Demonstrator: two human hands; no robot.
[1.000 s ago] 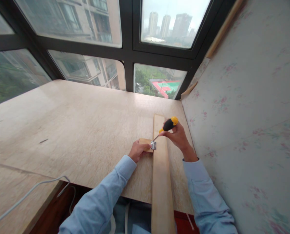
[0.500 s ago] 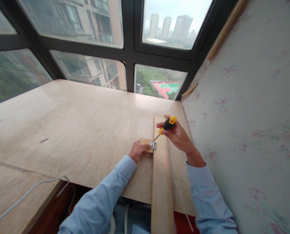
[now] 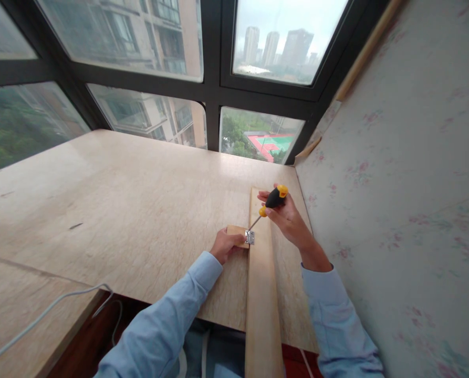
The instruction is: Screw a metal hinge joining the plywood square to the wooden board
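Note:
My right hand (image 3: 287,218) is closed on a black and yellow screwdriver (image 3: 275,197), held at a slant with its tip down at a small metal hinge (image 3: 250,238). The hinge lies across a small wooden block (image 3: 236,230) and a long wooden board (image 3: 262,294). My left hand (image 3: 227,244) grips the block from the left, with the thumb pressed near the hinge's left leaf. Block and board meet side by side. Whether a screw sits under the screwdriver tip is too small to tell.
The board rests on a pale marbled tabletop (image 3: 139,194) and sticks out over its near edge. A wallpapered wall (image 3: 395,210) rises close on the right. Dark-framed windows (image 3: 212,94) stand behind. A white cable (image 3: 56,300) lies at the lower left.
The view has shifted slightly. My right fingers have changed position a little around the screwdriver handle, while its tip stays at the hinge. My left hand keeps its hold on the block.

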